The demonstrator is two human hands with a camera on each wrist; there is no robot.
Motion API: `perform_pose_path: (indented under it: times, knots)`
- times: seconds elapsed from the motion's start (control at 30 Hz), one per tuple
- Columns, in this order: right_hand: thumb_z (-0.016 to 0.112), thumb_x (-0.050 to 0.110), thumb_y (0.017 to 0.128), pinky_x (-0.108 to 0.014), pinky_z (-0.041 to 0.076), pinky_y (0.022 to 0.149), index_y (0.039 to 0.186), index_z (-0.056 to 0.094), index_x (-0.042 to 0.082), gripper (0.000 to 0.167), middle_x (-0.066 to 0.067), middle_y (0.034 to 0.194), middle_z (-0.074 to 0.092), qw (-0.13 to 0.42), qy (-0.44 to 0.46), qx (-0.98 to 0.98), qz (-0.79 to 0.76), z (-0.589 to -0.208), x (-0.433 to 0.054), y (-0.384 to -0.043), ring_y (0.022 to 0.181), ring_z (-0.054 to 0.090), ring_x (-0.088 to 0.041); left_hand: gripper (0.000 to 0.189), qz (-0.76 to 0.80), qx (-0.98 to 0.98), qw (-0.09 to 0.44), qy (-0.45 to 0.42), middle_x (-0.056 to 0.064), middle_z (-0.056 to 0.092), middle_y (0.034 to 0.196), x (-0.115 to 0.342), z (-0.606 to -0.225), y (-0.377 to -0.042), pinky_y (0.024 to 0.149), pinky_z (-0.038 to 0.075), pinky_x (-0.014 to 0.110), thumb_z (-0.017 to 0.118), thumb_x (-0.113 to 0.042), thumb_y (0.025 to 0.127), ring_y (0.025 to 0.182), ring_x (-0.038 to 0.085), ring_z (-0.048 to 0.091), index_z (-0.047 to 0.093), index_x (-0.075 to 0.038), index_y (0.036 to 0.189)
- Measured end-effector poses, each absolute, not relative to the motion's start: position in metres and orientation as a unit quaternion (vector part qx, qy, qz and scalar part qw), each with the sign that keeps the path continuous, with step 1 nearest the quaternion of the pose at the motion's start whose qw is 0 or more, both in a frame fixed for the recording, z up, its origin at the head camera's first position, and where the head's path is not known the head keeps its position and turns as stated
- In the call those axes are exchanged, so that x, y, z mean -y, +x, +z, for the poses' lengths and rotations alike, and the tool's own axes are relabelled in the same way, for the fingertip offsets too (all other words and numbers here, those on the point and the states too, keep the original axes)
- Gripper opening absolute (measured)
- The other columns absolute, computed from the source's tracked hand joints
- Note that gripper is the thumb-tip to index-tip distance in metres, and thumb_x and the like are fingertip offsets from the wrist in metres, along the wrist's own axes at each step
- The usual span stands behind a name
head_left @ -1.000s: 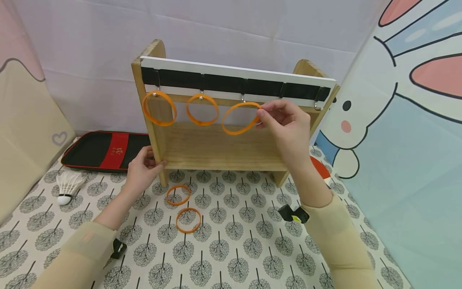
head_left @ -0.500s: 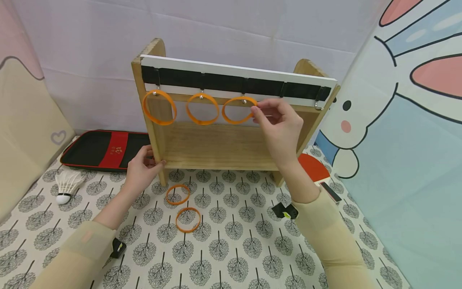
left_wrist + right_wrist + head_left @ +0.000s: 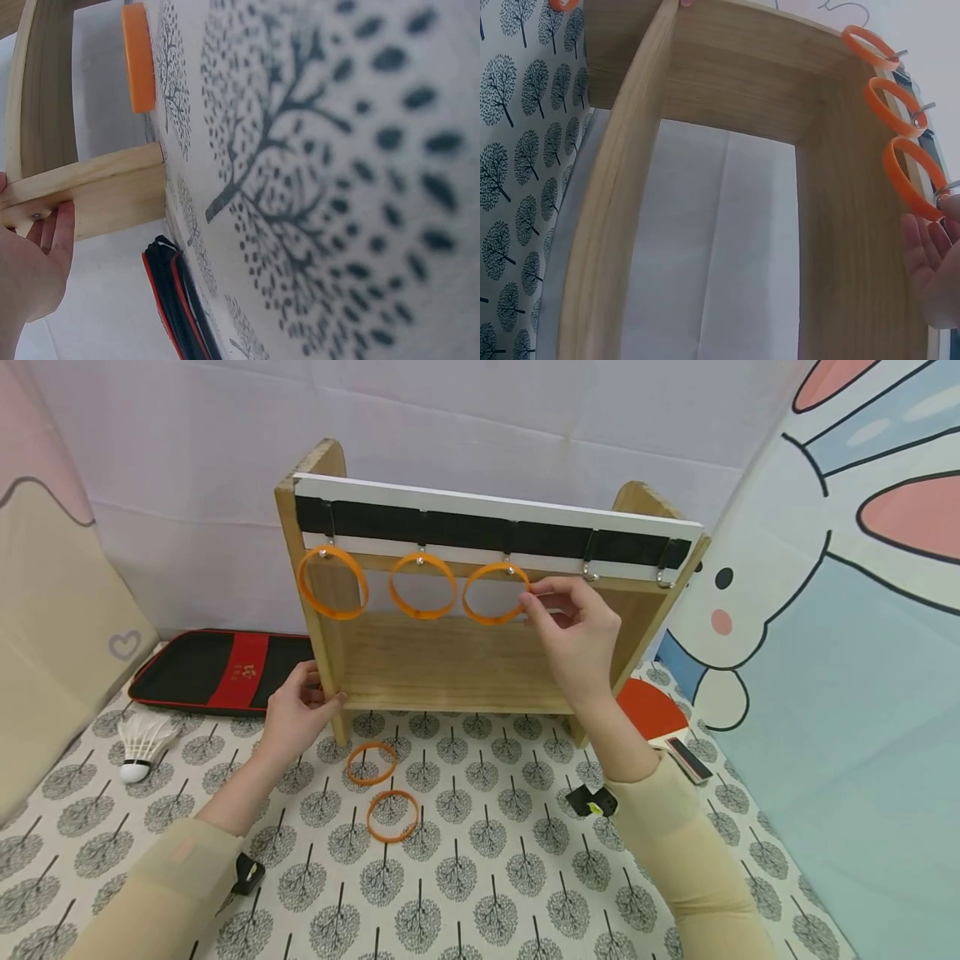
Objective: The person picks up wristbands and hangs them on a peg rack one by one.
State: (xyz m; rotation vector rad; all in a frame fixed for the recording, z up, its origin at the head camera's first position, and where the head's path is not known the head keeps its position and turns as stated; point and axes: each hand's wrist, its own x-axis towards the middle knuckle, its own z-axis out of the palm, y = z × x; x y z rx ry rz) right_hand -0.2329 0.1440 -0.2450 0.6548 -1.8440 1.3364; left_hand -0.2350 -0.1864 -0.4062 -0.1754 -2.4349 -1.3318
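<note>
My right hand pinches the right edge of an orange ring, which hangs around the third hook of a wooden rack. In the right wrist view, thumb and fingers meet at that ring's lower end. Two more orange rings, one on the first hook and one on the second, hang to its left. With my left hand I grip the rack's left upright; the left wrist view has the fingers against its outer face.
Two orange rings lie on the tree-print cloth before the rack. Bare hooks are at the rail's right. A shuttlecock and black-red case lie left, a red paddle right.
The right hand has moved left and slightly down with the ring, which went from tilted below the third hook to hanging around it. The left hand stays on the upright.
</note>
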Motion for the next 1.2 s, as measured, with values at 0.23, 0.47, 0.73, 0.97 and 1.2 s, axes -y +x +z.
perform_pose_path:
  times: [0.23,0.47,0.73,0.97,1.2]
  knots:
    - [0.074,0.004,0.080,-0.022,0.054,0.063,0.094,0.067,-0.003,0.017,-0.013,0.094,0.067,0.368,0.261,0.709,0.542,-0.251,-0.151,-0.218,0.076,0.065,-0.012,0.048,-0.476,0.860,0.173,-0.061,0.010,0.058,0.114,0.186,-0.406,-0.236,0.063,0.051,0.018,0.065,-0.024,0.088,0.088,0.016,0.060,0.048,-0.014,0.132]
    - [0.072,0.003,0.081,-0.030,0.055,0.060,0.095,0.066,-0.004,0.017,-0.011,0.096,0.066,0.300,0.286,0.717,0.560,-0.268,-0.150,-0.201,0.075,0.066,-0.021,0.049,-0.477,0.859,0.174,-0.063,0.012,0.058,0.116,0.186,-0.405,-0.237,0.062,0.051,0.018,0.065,-0.023,0.089,0.090,0.020,0.061,0.047,-0.012,0.133]
    - [0.074,0.005,0.080,-0.029,0.056,0.062,0.096,0.067,0.001,0.018,-0.009,0.098,0.067,0.225,0.303,0.753,0.539,-0.289,-0.136,-0.187,0.084,0.065,-0.013,0.048,-0.474,0.861,0.175,-0.061,0.012,0.058,0.115,0.186,-0.405,-0.236,0.062,0.050,0.017,0.065,-0.024,0.088,0.088,0.015,0.060,0.048,-0.012,0.131]
    - [0.073,0.002,0.080,-0.031,0.057,0.067,0.098,0.065,-0.003,0.021,-0.015,0.098,0.065,0.121,0.309,0.747,0.576,-0.311,-0.120,-0.183,0.081,0.067,-0.020,0.048,-0.474,0.861,0.173,-0.060,0.012,0.058,0.115,0.187,-0.405,-0.236,0.062,0.051,0.017,0.065,-0.024,0.088,0.088,0.017,0.060,0.047,-0.012,0.132]
    - [0.074,0.010,0.081,-0.031,0.054,0.080,0.100,0.067,0.004,0.021,-0.011,0.103,0.067,0.050,0.315,0.790,0.524,-0.336,-0.104,-0.182,0.088,0.065,-0.020,0.048,-0.475,0.860,0.175,-0.065,0.013,0.058,0.115,0.187,-0.406,-0.237,0.062,0.051,0.019,0.065,-0.023,0.088,0.089,0.018,0.061,0.047,-0.011,0.131]
